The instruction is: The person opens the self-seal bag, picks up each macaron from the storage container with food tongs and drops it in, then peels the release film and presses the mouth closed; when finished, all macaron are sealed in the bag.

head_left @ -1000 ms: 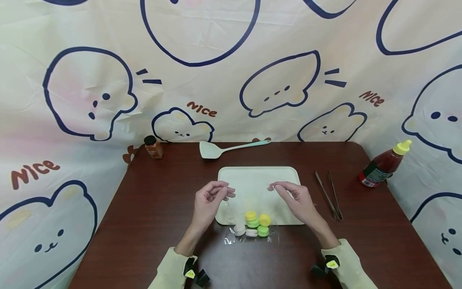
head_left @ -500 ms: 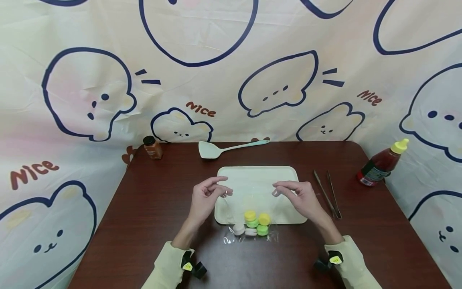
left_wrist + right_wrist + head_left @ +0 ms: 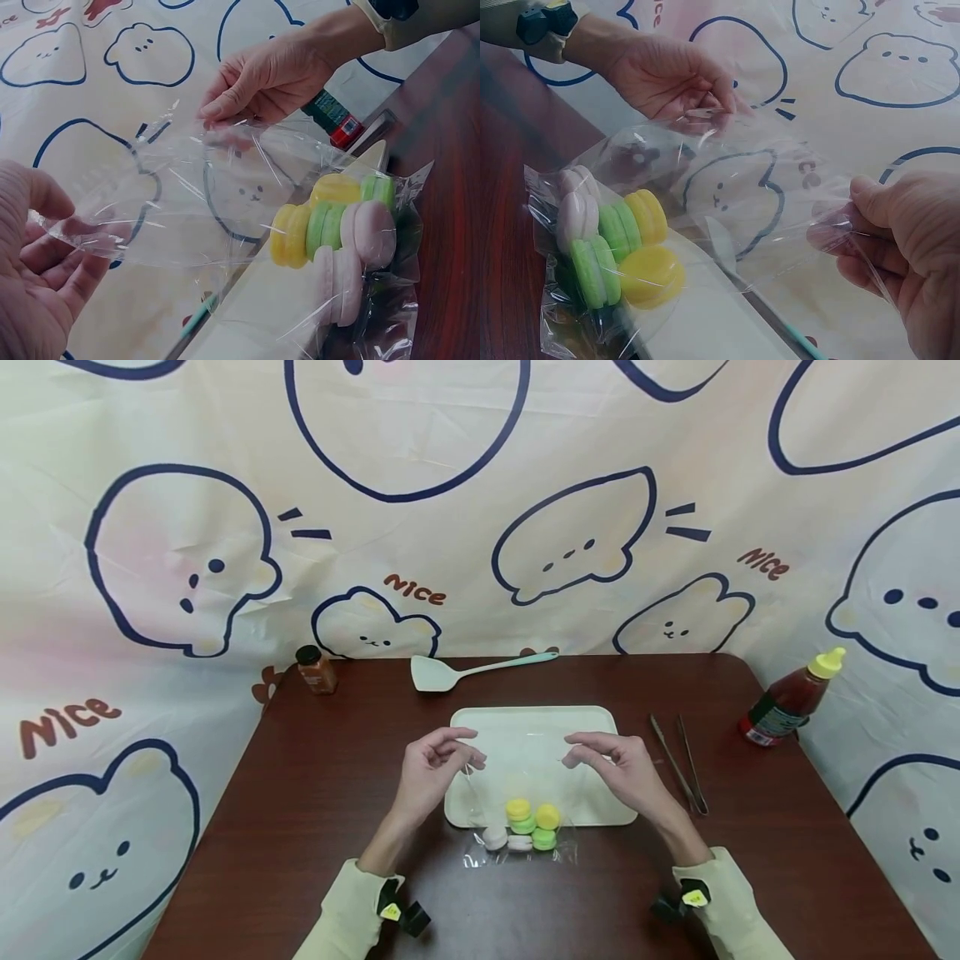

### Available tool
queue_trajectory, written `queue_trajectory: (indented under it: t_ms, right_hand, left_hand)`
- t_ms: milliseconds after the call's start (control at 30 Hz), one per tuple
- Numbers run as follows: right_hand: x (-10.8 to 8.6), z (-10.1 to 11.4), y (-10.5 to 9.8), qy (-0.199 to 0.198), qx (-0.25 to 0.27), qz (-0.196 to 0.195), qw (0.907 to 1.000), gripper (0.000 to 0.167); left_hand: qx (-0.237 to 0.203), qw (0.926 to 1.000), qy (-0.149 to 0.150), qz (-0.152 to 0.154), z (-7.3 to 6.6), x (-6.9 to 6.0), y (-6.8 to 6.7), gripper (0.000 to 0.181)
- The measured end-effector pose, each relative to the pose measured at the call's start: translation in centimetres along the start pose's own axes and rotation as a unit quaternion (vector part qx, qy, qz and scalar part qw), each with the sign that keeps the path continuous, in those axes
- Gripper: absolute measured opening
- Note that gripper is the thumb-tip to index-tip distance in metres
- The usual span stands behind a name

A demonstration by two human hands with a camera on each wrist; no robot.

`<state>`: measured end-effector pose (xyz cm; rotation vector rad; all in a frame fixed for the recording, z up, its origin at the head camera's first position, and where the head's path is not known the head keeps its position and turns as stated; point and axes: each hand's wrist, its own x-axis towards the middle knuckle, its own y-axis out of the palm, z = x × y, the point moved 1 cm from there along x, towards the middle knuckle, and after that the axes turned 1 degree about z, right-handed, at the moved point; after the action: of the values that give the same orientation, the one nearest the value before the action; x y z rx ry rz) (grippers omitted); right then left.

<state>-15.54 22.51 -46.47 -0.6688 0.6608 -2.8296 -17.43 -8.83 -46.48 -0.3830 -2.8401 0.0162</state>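
A clear plastic bag (image 3: 176, 191) is stretched between my two hands above the table. My left hand (image 3: 426, 774) pinches one side of its top between thumb and fingers. The opposite side is pinched by my right hand (image 3: 628, 774). Several macarons lie at the bottom of the bag: yellow macarons (image 3: 652, 277), green macarons (image 3: 592, 271) and pale pink macarons (image 3: 375, 232). The bag's lower end rests at the near edge of a cream tray (image 3: 532, 727). In the head view the upper film is almost invisible.
Behind the tray lies a pale green spatula (image 3: 435, 674). Metal tongs (image 3: 693, 793) are to the right of the tray. A red sauce bottle (image 3: 787, 702) with a yellow cap stands at the right edge, and a small spice jar (image 3: 318, 672) at the back left. Patterned cloth backs the brown table (image 3: 315, 835).
My hands have drawn a little apart, each still pinching the bag. The left index finger has straightened away from the thumb. The macarons lie as before.
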Motion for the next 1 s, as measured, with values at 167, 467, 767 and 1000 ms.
queue_trajectory:
  t_ms: [167,467,767,1000]
  right_hand:
    - [0.1,0.2,-0.2,0.007,0.004,0.017,0.9998,0.019]
    - [0.0,0.5,-1.1,0.022,0.012,0.071,0.9971,0.023]
    - [0.0,0.1,-1.5,0.015,0.040,0.092,0.9948,0.020]
    - [0.0,-0.5,-1.8,0.008,0.057,0.101,0.9932,0.021]
  left_hand:
    - [0.004,0.9999,0.003,0.016,-0.1,0.0,-0.4,0.021]
    - [-0.015,0.9948,0.041,0.092,0.0,0.2,-1.3,0.023]
    - [-0.024,0.9891,0.033,0.141,-0.2,0.6,-2.1,0.017]
    - [0.015,0.9887,0.020,0.148,-0.5,0.7,-2.2,0.020]
